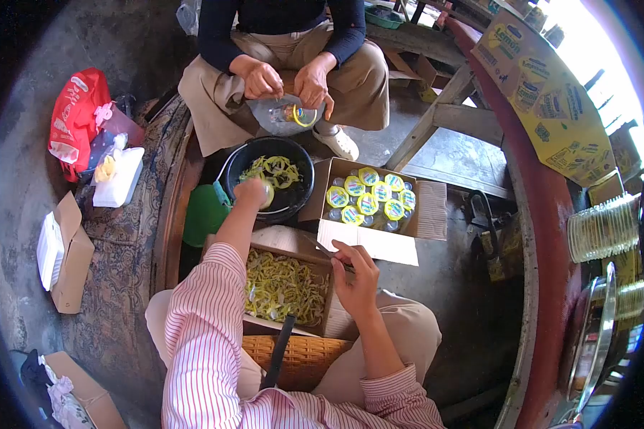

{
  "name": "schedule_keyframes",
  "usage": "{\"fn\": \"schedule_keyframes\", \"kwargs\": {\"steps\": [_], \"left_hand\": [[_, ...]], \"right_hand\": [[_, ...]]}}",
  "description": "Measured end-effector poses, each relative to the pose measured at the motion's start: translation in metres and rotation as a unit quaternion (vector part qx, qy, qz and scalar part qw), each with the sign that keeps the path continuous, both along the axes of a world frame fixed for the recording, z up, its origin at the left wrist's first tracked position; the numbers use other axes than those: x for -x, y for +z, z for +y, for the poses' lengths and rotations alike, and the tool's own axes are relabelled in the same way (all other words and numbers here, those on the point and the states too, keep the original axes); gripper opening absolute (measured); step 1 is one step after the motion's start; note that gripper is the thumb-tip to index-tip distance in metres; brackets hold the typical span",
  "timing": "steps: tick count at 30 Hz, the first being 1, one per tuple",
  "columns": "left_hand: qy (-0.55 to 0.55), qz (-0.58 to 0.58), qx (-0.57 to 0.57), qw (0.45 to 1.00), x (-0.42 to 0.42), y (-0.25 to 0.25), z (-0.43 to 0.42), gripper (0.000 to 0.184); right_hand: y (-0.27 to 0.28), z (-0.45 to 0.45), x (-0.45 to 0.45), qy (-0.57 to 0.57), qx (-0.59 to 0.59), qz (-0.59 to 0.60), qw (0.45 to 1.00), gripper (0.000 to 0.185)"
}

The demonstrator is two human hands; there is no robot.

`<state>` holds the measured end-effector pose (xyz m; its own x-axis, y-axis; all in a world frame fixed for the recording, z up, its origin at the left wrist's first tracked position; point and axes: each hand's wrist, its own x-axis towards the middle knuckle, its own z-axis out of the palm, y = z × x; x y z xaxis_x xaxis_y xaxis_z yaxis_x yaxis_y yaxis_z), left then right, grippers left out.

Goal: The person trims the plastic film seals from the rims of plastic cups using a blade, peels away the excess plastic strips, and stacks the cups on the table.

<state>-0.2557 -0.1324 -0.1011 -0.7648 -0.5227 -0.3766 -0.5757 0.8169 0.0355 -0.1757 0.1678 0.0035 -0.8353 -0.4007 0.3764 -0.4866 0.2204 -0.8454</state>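
Observation:
My left hand [252, 191] is over the near rim of a black bucket [308, 179], its fingers closed around a pale, rounded thing [267, 194] that is mostly hidden. Inside the bucket lie yellow-green curled strips [279, 170]. In my right hand [355, 275] I grip a small knife [319, 246], its blade pointing up and left. Below both hands stands a cardboard box [334, 314] filled with thin yellow-green strips [283, 286]. Another carton [432, 207], right of the bucket, holds several clear cups with yellow-rimmed lids [367, 204].
Opposite me sits a co-worker, whose hands [313, 84] hold a clear plastic bag [268, 114] with a yellow-rimmed item. A green container [206, 214] stands left of the bucket. A wooden frame [436, 118] and stacked clear lids [602, 227] are at right; a red bag [79, 118] is left.

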Motion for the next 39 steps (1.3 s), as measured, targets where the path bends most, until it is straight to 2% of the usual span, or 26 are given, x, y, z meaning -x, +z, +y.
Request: {"fn": "schedule_keyframes", "kwargs": {"steps": [3, 4, 7, 8, 11, 14, 17, 18, 21, 22, 25, 26, 29, 30, 33, 34, 37, 39], "left_hand": [[0.026, -0.029, 0.001, 0.999, 0.0, 0.008, 0.008, 0.037], [0.024, -0.017, 0.013, 0.999, 0.001, 0.002, 0.005, 0.035], [0.033, 0.001, 0.004, 0.999, -0.002, 0.003, 0.007, 0.037], [0.076, 0.059, 0.009, 0.995, 0.001, -0.003, 0.006, 0.039], [0.012, -0.059, -0.002, 0.998, -0.003, 0.01, 0.007, 0.043], [-0.007, -0.055, 0.03, 0.998, -0.006, -0.013, 0.0, 0.049], [0.002, 0.0, 0.008, 1.0, -0.014, 0.016, 0.015, 0.051], [0.009, -0.02, 0.019, 1.0, -0.012, -0.016, 0.002, 0.05], [0.069, 0.176, -0.017, 0.982, -0.019, -0.022, 0.001, 0.057], [0.089, 0.194, -0.024, 0.977, -0.021, -0.021, 0.003, 0.066], [0.104, 0.373, -0.16, 0.908, -0.041, -0.028, 0.006, 0.07], [0.116, 0.377, -0.197, 0.898, -0.045, -0.029, 0.005, 0.067], [0.146, 0.421, -0.27, 0.853, -0.058, -0.023, 0.005, 0.063], [0.211, 0.422, -0.332, 0.817, -0.061, -0.014, 0.009, 0.073], [0.278, 0.439, -0.491, 0.7, -0.085, 0.048, 0.03, 0.065], [0.264, 0.454, -0.528, 0.667, -0.093, 0.063, 0.034, 0.058], [0.193, 0.487, -0.567, 0.636, -0.128, 0.096, 0.051, 0.059], [0.135, 0.515, -0.534, 0.656, -0.153, 0.104, 0.063, 0.063]], "right_hand": [[0.001, -0.002, 0.0, -0.007, 0.005, 0.007, 1.0, 0.03], [0.001, -0.002, 0.0, -0.008, 0.005, 0.01, 1.0, 0.03], [-0.001, -0.001, -0.001, -0.013, 0.006, 0.013, 1.0, 0.03], [0.0, -0.001, 0.0, -0.012, 0.007, 0.012, 1.0, 0.03], [0.001, -0.001, 0.001, -0.012, 0.009, 0.008, 1.0, 0.03], [0.002, 0.0, 0.002, -0.004, 0.007, 0.013, 1.0, 0.03], [0.003, 0.001, 0.0, -0.005, 0.004, 0.007, 1.0, 0.03], [0.003, 0.001, 0.0, -0.007, 0.005, 0.005, 1.0, 0.03], [0.002, 0.002, 0.001, -0.012, 0.002, 0.026, 1.0, 0.03], [0.001, 0.004, 0.003, -0.013, 0.001, 0.034, 0.999, 0.029], [0.004, 0.006, 0.002, -0.022, 0.016, 0.037, 0.999, 0.029], [0.002, 0.006, 0.002, -0.027, 0.026, 0.044, 0.998, 0.028], [-0.008, 0.002, -0.001, -0.039, 0.088, -0.046, 0.994, 0.028], [-0.017, 0.001, -0.002, -0.032, 0.141, -0.133, 0.98, 0.029], [-0.026, 0.001, -0.007, -0.018, 0.225, -0.237, 0.945, 0.034], [-0.025, 0.0, -0.009, -0.02, 0.26, -0.273, 0.926, 0.034], [-0.022, -0.001, -0.019, 0.0, 0.311, -0.313, 0.897, 0.035], [-0.018, 0.002, -0.031, 0.013, 0.295, -0.313, 0.903, 0.033]]}}
